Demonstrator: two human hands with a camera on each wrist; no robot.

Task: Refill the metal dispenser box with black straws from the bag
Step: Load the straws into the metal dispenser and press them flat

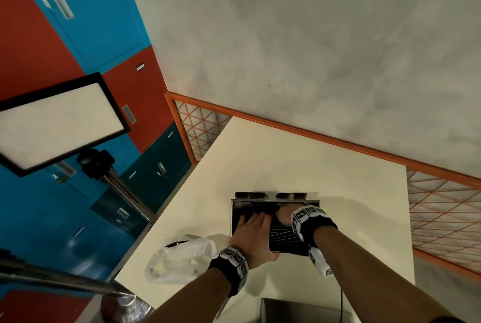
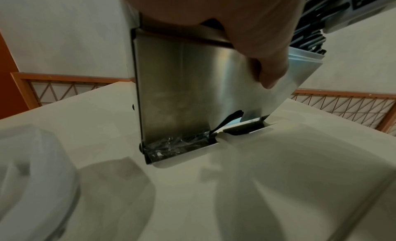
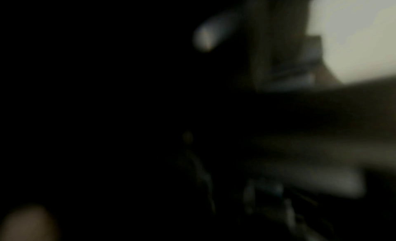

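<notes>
The metal dispenser box [image 1: 234,218] stands on the cream table [image 1: 260,166] with its top open and black straws [image 1: 286,239] piled inside. My left hand [image 1: 251,231] lies over the left part of the opening, fingers spread flat on the straws. In the left wrist view its thumb [image 2: 270,70] hangs down over the box's steel front [image 2: 182,92], above the bottom tray [image 2: 182,149]. My right hand [image 1: 285,214] reaches into the back right of the box; its fingers are hidden. The right wrist view is dark and blurred. The white plastic bag [image 1: 179,257] lies crumpled to the left.
A grey metal piece [image 1: 291,309] sits at the table's near edge, with a black cable beside it. An orange-framed mesh rail [image 1: 442,205] runs behind and to the right of the table. A light panel on a stand [image 1: 59,125] is at the left.
</notes>
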